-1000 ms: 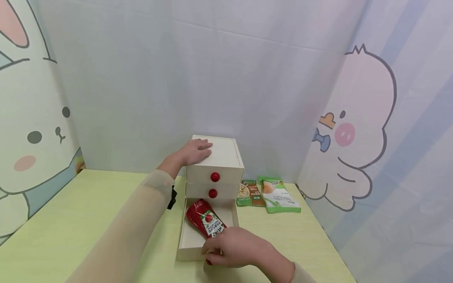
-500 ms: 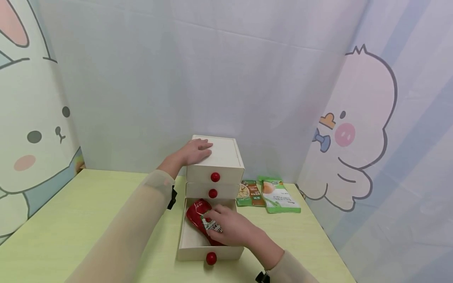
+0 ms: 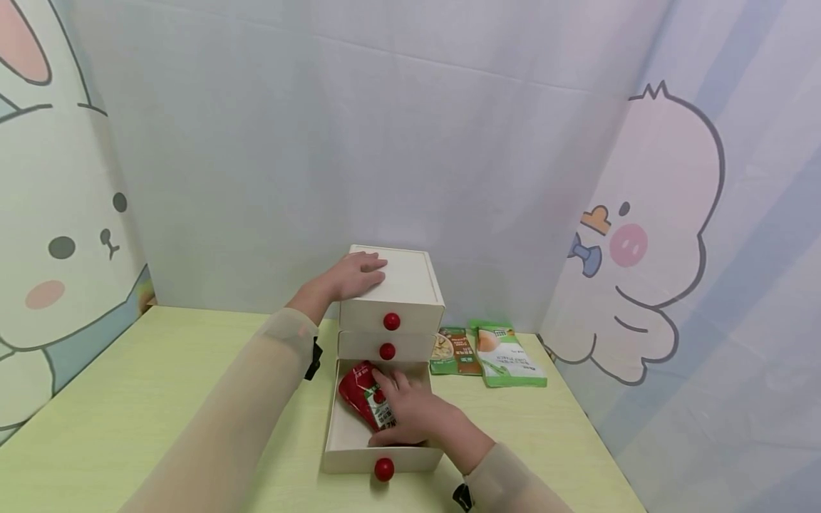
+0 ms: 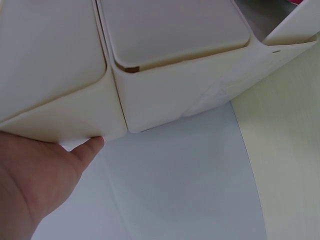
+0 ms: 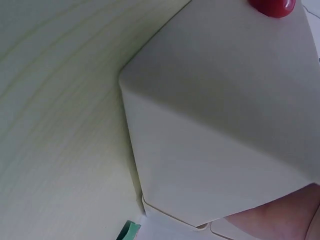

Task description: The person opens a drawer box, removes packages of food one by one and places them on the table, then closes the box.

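Note:
A white cabinet (image 3: 391, 313) of stacked drawers with red knobs stands on the table. My left hand (image 3: 353, 276) rests on its top near the left edge, fingers extended; in the left wrist view that hand (image 4: 45, 175) lies against the cabinet's side. The bottom drawer (image 3: 346, 456) is pulled out. In it lies a red Heinz ketchup pouch (image 3: 359, 390), slanted. My right hand (image 3: 413, 413) is inside the drawer over the pouch's right part, with fingers spread across it and thumb by the front wall. The hand hides the pouch's near end.
Right of the cabinet lie a brown and green food packet (image 3: 457, 350) and a green and white packet (image 3: 509, 356). A light yellow-green table (image 3: 192, 377) spreads out to both sides. A pale curtain (image 3: 256, 178) hangs behind.
My right hand has left the bottom drawer's knob and moved up into the drawer onto the ketchup pouch, its fingers spreading wider. The left hand has stayed on the cabinet top.

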A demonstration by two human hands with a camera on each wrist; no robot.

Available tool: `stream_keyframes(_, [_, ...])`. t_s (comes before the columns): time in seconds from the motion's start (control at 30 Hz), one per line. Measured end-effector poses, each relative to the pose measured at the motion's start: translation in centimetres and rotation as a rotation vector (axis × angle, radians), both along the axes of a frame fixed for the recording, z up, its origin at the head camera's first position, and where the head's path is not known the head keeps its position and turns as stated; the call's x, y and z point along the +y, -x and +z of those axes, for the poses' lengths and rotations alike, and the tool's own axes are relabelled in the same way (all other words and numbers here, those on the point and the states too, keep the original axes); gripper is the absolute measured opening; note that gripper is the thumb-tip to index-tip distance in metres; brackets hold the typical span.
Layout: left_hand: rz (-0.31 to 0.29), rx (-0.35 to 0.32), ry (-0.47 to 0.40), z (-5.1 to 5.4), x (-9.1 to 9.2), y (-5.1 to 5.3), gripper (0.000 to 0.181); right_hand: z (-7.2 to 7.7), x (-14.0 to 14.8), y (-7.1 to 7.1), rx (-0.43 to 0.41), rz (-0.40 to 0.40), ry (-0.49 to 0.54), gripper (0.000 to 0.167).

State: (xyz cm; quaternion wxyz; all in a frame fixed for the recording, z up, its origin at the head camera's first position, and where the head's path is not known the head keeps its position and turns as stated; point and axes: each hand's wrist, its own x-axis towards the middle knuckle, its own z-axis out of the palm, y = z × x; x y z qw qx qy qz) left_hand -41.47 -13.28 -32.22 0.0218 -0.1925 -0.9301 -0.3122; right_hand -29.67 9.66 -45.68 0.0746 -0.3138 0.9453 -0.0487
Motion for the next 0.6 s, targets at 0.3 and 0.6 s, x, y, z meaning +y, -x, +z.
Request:
stream_keyframes(0.3, [0.009, -0.012, -0.006, 0.02, -0.03, 0.07, 0.060, 0.21, -0.52, -0.30, 0.046, -0.033, -0.113, 0.124])
stream_keyframes(0.6, [0.007, -0.010, -0.010, 0.04, -0.03, -0.14, 0.060, 0.10, -0.95, -0.31, 0.009, -0.069, -0.116, 0.124])
